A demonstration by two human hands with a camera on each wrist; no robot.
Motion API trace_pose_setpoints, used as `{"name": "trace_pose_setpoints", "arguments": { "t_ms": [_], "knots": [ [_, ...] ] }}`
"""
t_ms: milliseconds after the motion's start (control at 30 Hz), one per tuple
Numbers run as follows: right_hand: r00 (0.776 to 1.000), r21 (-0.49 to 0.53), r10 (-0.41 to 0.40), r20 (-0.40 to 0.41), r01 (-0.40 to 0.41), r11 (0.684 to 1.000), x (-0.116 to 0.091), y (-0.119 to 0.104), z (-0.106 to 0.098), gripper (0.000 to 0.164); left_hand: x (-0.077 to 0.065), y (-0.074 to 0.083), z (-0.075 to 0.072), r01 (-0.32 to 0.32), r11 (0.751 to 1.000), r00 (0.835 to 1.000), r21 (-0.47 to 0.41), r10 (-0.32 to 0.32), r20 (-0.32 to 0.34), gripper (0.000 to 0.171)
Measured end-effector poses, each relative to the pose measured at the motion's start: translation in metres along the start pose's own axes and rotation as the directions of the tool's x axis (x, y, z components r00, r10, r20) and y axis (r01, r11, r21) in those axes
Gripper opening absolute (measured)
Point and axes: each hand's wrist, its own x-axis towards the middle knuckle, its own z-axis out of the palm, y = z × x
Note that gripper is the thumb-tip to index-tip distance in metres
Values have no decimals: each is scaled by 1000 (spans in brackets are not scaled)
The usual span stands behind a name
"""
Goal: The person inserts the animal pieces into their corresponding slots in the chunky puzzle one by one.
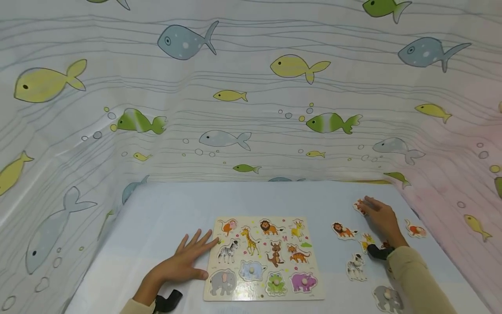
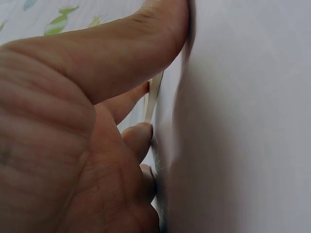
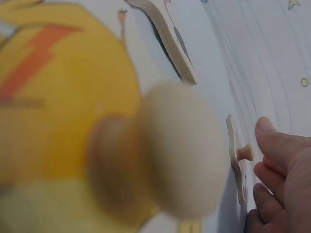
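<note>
My left hand (image 1: 184, 264) rests on the white table with fingers spread, fingertips at the left edge of a wooden animal puzzle board (image 1: 260, 293). In the left wrist view, the thumb (image 2: 121, 53) lies along the table surface near the board's edge. On the board sit knobbed pieces: a blue animal (image 1: 252, 271), a green frog (image 1: 276, 284) and a purple hippo (image 1: 303, 283). Toward the far right, my right hand (image 1: 381, 218) reaches to an orange tiger-like piece (image 1: 359, 206). The right wrist view shows thumb and fingers beside its small knob (image 3: 246, 153), apart from it.
Loose pieces lie right of the board: a lion (image 1: 344, 231), a yellow animal (image 1: 367, 241), a zebra (image 1: 356, 267), an elephant (image 1: 387, 299) and a monkey (image 1: 415, 229). Others are partly hidden under the right forearm. A fish-patterned curtain (image 1: 259, 117) surrounds the table.
</note>
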Motion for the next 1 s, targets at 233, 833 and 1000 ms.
{"name": "trace_pose_setpoints", "arguments": {
  "t_ms": [233,833,1000],
  "knots": [
    [988,-92,-151,1,151,984,-1,1,7,66,-3,-3,-1,6,1000,1000,14,-6,-3,96],
    [979,-61,-192,-66,188,980,-9,7,1,58,1,-5,6,-4,997,1000,80,2,20,97],
    [972,-34,-212,-100,210,977,-12,-10,-1,55,1,-4,3,3,996,1000,91,-5,20,97]
  ]
}}
